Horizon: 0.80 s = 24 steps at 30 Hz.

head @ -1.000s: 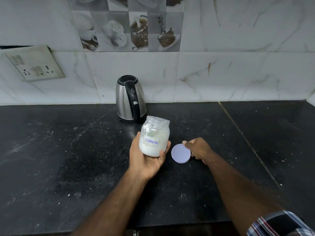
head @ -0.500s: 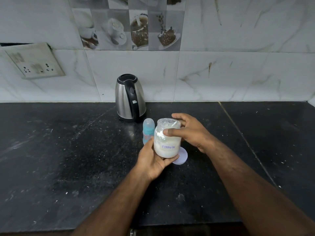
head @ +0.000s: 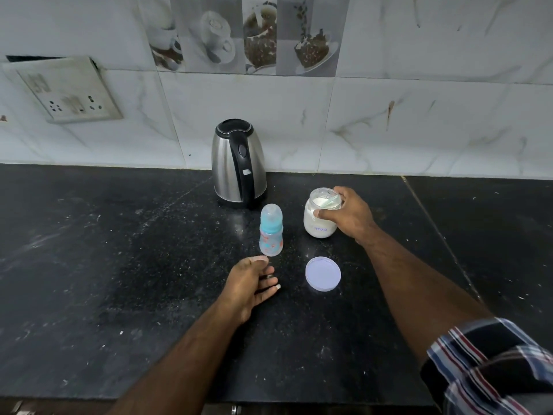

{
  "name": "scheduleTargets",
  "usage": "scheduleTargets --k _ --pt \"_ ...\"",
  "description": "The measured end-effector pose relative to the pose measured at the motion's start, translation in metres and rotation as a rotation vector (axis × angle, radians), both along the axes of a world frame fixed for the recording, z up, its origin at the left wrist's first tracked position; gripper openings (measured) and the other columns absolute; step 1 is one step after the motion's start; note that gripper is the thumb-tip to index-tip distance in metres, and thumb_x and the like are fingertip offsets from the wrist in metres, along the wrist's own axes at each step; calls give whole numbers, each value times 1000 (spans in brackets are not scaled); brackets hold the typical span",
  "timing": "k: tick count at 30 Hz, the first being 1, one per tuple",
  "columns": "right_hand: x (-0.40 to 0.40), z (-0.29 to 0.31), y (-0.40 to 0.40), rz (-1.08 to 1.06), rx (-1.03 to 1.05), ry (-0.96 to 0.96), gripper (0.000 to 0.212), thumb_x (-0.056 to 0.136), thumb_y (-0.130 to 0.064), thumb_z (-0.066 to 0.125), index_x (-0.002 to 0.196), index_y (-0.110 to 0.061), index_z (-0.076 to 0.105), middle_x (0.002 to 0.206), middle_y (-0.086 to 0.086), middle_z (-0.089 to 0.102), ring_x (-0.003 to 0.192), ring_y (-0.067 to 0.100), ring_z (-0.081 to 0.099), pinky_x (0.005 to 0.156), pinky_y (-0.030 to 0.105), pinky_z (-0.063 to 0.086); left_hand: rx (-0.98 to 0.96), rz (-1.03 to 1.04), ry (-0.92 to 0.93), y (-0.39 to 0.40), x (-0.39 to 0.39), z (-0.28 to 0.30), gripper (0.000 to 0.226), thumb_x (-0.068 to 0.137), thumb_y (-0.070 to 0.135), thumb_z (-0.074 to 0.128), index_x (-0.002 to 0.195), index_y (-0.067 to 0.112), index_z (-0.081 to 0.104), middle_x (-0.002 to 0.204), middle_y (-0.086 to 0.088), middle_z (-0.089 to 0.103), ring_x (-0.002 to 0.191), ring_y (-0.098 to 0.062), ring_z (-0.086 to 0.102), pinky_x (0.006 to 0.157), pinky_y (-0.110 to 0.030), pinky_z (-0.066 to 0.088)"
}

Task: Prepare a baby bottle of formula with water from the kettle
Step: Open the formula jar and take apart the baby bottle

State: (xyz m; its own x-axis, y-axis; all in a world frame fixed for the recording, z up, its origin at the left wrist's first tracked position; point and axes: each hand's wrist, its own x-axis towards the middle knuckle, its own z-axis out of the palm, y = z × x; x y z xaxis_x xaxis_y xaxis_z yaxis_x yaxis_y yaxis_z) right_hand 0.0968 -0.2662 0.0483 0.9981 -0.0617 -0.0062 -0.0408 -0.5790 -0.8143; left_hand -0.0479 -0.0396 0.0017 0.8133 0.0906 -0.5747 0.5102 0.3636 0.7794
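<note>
A steel kettle (head: 238, 163) with a black handle stands at the back by the wall. In front of it a small capped blue baby bottle (head: 271, 230) stands upright. To its right the open glass formula jar (head: 319, 215), with white powder and a scoop inside, rests on the black counter (head: 119, 265). My right hand (head: 348, 215) grips the jar around its neck. The jar's round white lid (head: 323, 274) lies flat in front of the jar. My left hand (head: 251, 283) hovers just below the bottle, fingers loosely curled, holding nothing.
A wall socket plate (head: 65, 91) hangs at the upper left on the tiled wall. The counter's front edge runs along the bottom of the view. A seam (head: 434, 223) crosses the counter to the right of the jar.
The jar passed from my left hand to my right and was set down on the counter right of the bottle. My left hand let go and dropped toward the counter near the bottle.
</note>
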Motion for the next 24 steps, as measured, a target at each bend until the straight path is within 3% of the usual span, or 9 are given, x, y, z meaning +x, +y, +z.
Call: scheduleTargets --k 2,8,13,17,20,24 --pt "10 -5 5 12 -2 3 83 69 -35 94 140 -19 54 130 -2 65 115 18 62 89 26 44 39 7 -42 2 3 -1 14 103 19 61 116 16 64 102 -7 69 88 -20 68 71 -33 62" --pt "30 -11 14 48 -23 3 84 70 -33 94 141 -18 53 131 -1 64 117 19 61 94 29 44 258 71 -223 5 22 6 39 92 9 75 128 16 60 104 -2 75 82 -9 72 69 -26 60" --pt "43 -9 11 103 -69 46 85 71 -32 94 142 -17 50 132 1 63 123 23 60 105 38 46 529 41 -302 4 48 6 78 80 21 87 148 20 48 139 2 58 122 -16 61 108 -41 52" --pt "41 1 6 127 8 115 104 74 -36 92 157 -13 34 160 6 44 145 22 44 120 43 35 556 -13 -372 3 63 7 91 74 28 89 153 20 44 150 1 54 137 -18 53 117 -47 44" --pt "30 22 7 -10 24 -28 82 83 -42 84 151 -16 46 153 5 53 137 21 51 116 40 40 564 -49 -376 0 71 7 91 75 38 89 153 28 45 149 5 55 134 -18 54 115 -46 46" --pt "-3 52 33 18 85 -152 55 85 -36 82 133 -23 61 122 -4 69 106 13 67 103 37 52 590 -47 -407 -6 73 8 61 83 41 85 137 29 61 126 8 69 119 -17 65 104 -43 54"
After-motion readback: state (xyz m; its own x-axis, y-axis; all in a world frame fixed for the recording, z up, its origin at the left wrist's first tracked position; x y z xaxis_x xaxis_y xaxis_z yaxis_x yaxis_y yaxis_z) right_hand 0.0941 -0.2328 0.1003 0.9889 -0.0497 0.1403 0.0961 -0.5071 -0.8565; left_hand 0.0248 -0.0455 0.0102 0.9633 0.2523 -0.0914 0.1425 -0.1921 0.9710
